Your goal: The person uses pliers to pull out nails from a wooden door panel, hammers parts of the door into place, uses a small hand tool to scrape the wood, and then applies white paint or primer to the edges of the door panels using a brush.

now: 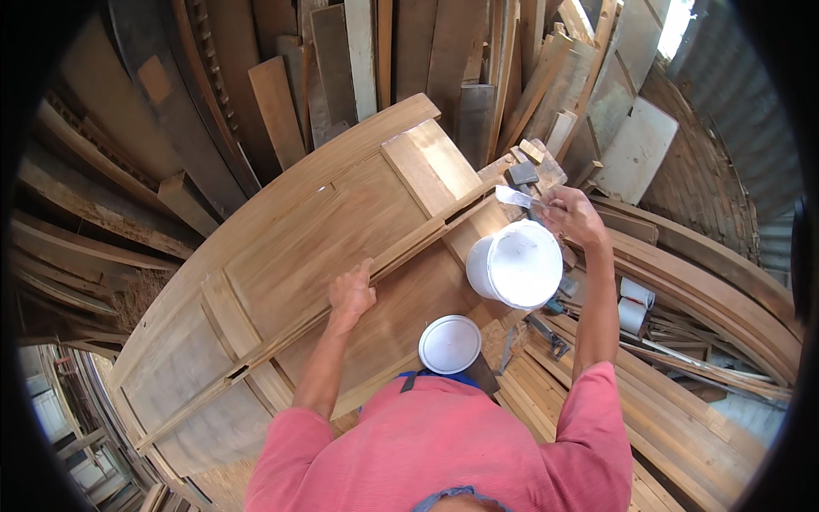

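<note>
A large arched wooden door [281, 247] with raised panels lies flat in front of me. My left hand [352, 290] rests on its middle rail, fingers pressed against the wood, holding nothing. My right hand [573, 215] is shut on a putty knife [514, 197], its flat metal blade pointing left above the door's right edge. Just below that hand stands an open white bucket [516, 264] of white filler. Its round white lid [450, 344] lies on the door near my chest.
Many planks [358, 60] lean upright behind the door. Curved wooden frames [708, 290] and stacked boards [682, 427] lie to the right, with rolls of white tape [633, 305] and small tools among them. A white board [638, 149] leans at the back right.
</note>
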Demonstrator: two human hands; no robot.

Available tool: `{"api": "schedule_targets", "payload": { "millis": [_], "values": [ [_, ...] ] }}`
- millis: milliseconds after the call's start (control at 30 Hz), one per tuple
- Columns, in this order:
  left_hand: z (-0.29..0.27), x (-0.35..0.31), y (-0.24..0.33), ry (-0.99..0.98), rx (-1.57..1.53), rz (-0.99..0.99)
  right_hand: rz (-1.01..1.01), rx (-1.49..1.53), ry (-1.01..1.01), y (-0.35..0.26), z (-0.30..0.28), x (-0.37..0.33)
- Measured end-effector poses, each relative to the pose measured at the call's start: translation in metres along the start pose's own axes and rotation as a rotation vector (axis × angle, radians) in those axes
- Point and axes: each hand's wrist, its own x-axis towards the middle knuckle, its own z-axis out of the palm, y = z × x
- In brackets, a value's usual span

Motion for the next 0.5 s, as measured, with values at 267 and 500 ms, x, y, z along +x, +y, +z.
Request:
{"api": "schedule_targets", "payload": {
  "millis": [267,500],
  "values": [
    [0.008,0.0,-0.007,0.087,-0.106,0.059,-0.13,-0.649,-0.086,-0.014,0.05,0.055],
    [0.004,0.001,-0.007,0.049,-0.08,0.042,-0.111,-0.881,-0.096,-0.011,0.097,0.081]
  ]
}}
